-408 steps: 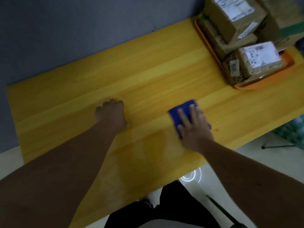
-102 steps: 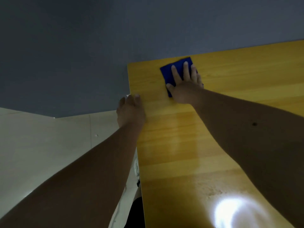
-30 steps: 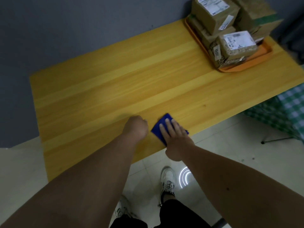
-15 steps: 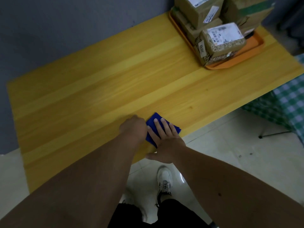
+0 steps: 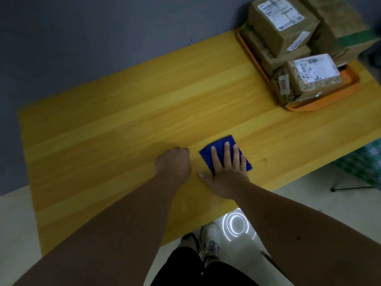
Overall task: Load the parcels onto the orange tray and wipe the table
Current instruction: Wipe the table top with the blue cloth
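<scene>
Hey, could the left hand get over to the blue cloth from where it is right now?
Probably yes. The left hand rests as a closed fist on the table right beside the blue cloth, with only bare wood between them. The right hand lies flat over most of the cloth, leaving its left corner exposed.

A yellow wooden table [image 5: 123, 124] carries a folded blue cloth [image 5: 218, 149] under the right hand [image 5: 224, 172]; an orange tray [image 5: 321, 104] of stacked parcels [image 5: 288, 32] sits well beyond it.
</scene>
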